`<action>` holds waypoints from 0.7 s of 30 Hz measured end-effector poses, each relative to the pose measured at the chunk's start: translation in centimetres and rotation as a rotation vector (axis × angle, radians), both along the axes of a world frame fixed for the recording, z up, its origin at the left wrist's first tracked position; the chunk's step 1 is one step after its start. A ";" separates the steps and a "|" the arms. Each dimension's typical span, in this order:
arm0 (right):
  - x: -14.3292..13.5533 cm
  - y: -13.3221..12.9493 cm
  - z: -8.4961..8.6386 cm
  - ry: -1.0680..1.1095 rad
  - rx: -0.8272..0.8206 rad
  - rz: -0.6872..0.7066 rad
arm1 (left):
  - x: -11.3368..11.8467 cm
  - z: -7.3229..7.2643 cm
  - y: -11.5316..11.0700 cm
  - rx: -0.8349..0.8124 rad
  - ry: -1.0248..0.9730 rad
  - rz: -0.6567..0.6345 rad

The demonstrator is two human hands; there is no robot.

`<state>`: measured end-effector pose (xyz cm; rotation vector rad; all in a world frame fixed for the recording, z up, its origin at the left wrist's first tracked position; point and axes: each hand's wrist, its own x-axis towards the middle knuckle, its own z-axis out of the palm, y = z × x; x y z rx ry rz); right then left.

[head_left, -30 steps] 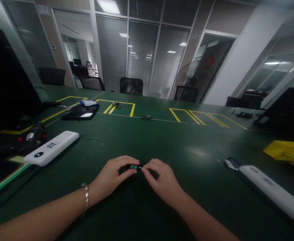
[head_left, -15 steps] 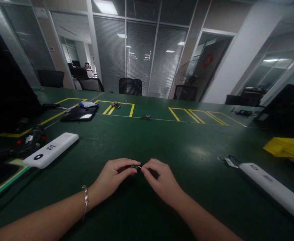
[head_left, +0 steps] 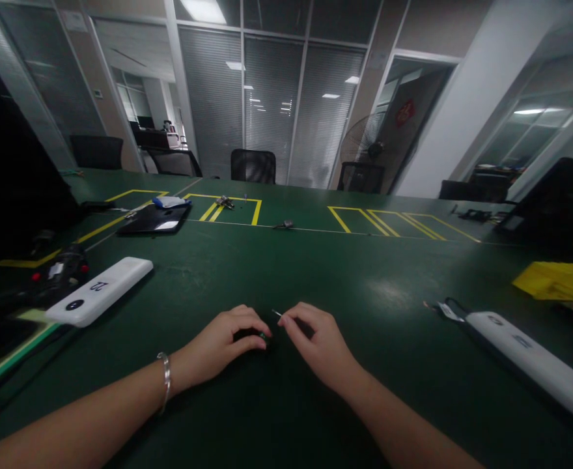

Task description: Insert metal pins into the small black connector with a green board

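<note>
Between the thumb and fingers of my left hand [head_left: 230, 340] is a small green piece [head_left: 265, 337], mostly hidden by the fingertips. A thin, light-coloured pin-like piece [head_left: 277, 313] sticks out from the pinched fingertips of my right hand [head_left: 316, 335]. A small gap separates the two hands, low over the dark green table [head_left: 277, 273]. A silvery bracelet circles my left wrist. What the green piece is cannot be made out.
White numbered bar [head_left: 103, 290] at left, another white bar [head_left: 531, 358] with a cable at right. Further back lie a black flat device [head_left: 154, 219], small metal parts [head_left: 225, 202], a small dark part [head_left: 285, 225] and a yellow object [head_left: 557, 281]. Yellow tape marks the table.
The hands have come slightly apart. The thin piece in my right hand now points up and left, away from the green piece, which my left hand has lowered and covers more.
</note>
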<state>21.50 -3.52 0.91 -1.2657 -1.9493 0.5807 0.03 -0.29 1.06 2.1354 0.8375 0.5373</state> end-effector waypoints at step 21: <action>-0.2 -0.1 -0.3 -0.082 0.012 0.047 | 0.1 0.0 -0.5 0.175 0.067 -0.141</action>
